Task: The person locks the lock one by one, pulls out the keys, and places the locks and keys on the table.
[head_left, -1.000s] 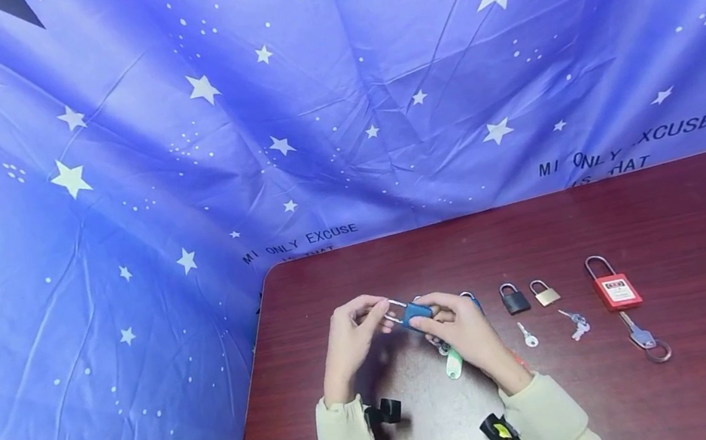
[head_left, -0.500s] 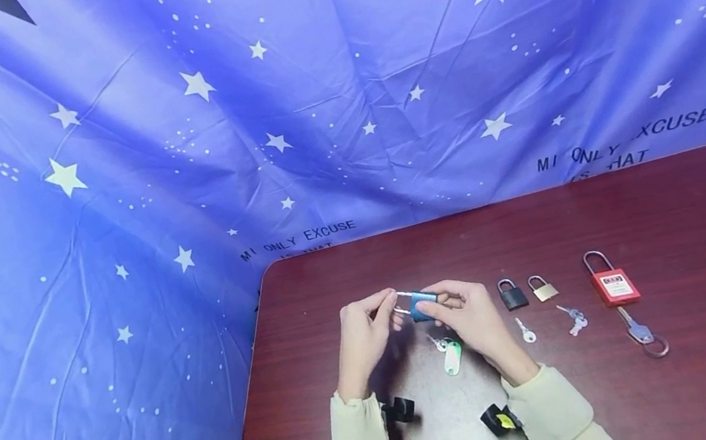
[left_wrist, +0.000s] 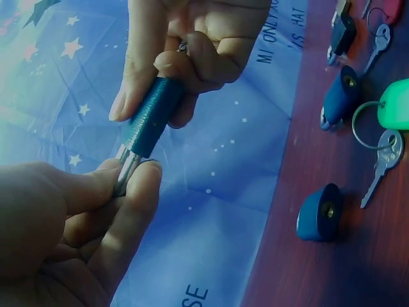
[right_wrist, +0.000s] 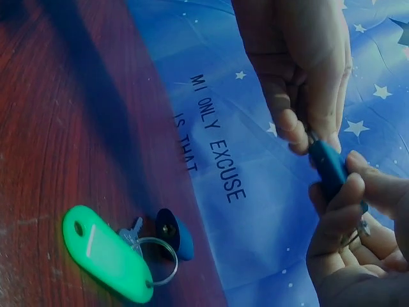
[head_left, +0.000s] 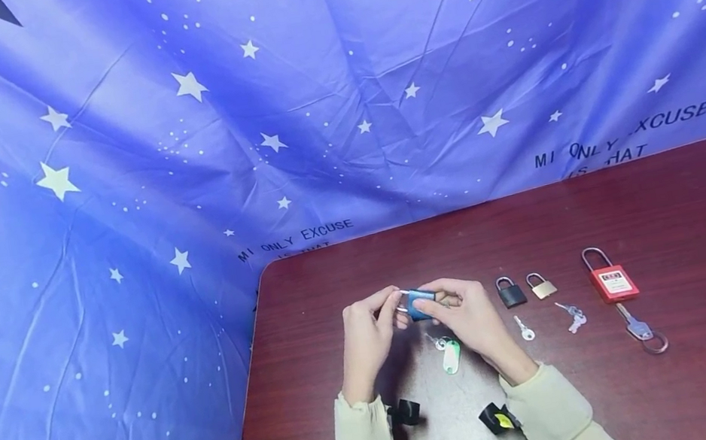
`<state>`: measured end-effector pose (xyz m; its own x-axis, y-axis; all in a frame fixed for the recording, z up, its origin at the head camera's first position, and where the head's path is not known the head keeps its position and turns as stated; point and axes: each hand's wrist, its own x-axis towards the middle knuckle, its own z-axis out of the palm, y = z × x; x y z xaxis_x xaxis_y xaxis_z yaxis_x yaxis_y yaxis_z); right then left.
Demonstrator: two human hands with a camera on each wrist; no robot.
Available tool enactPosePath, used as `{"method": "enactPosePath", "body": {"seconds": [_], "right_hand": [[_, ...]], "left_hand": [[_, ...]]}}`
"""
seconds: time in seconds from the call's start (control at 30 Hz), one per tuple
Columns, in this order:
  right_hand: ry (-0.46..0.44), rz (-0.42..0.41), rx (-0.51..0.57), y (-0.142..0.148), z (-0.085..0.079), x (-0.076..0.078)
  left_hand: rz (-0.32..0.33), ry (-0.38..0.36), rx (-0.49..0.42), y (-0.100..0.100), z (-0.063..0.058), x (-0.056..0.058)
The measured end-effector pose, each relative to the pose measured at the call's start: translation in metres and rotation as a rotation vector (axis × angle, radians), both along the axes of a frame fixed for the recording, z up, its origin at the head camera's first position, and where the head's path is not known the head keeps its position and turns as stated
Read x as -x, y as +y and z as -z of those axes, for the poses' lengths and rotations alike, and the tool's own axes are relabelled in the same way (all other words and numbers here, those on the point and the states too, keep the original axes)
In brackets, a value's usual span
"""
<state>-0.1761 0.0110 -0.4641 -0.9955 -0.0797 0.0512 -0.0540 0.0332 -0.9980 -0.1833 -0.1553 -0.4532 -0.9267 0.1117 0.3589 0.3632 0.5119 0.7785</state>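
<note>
A blue padlock [head_left: 419,303] is held between both hands above the table. My left hand [head_left: 368,335] pinches its metal shackle [left_wrist: 126,171] between thumb and fingertips. My right hand [head_left: 471,315] grips the padlock's body, thumb on one side and curled fingers on the other. In the right wrist view, a small metal piece [right_wrist: 364,228], perhaps a key, shows among the right fingers; its lower part is hidden. Below the hands lies a green key tag [head_left: 452,357] with a ring and key [left_wrist: 383,163]. Two more blue padlocks, one nearer [left_wrist: 319,213] and one farther [left_wrist: 342,97], lie on the table.
Right of the hands are a black padlock [head_left: 511,294], a brass padlock [head_left: 543,287] and a red padlock [head_left: 614,283]. Keys lie below them: a single key [head_left: 525,330], a small bunch [head_left: 573,316] and a ringed key [head_left: 640,327]. A star-patterned curtain [head_left: 306,90] hangs behind the table [head_left: 705,236].
Both hands have shifted slightly right with the blue padlock and turned it more level. Less of the shackle shows between hand and body. The green tag has come into fuller view.
</note>
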Motion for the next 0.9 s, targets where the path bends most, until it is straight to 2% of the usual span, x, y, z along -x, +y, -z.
{"method": "enactPosePath", "body": {"seconds": [0.23, 0.37, 0.47, 0.6, 0.73, 0.9], "right_hand": [[-0.082, -0.111, 0.040, 0.002, 0.000, 0.001], [-0.065, -0.181, 0.034, 0.006, -0.001, 0.001], [-0.036, -0.216, 0.012, 0.010, 0.000, 0.001], [-0.048, -0.268, -0.013, 0.011, 0.001, 0.001], [-0.062, -0.307, -0.058, 0.008, 0.002, -0.002], [-0.018, -0.314, -0.120, 0.000, 0.005, -0.005]], "left_hand": [[-0.034, -0.091, -0.151, -0.004, -0.009, -0.001], [-0.080, -0.086, -0.138, -0.006, -0.021, -0.006], [-0.073, -0.115, -0.172, -0.009, -0.025, -0.008], [-0.011, -0.224, -0.333, -0.012, -0.016, -0.005], [-0.005, -0.309, -0.475, -0.013, -0.004, -0.001], [-0.072, -0.305, -0.484, -0.012, -0.001, 0.002]]}}
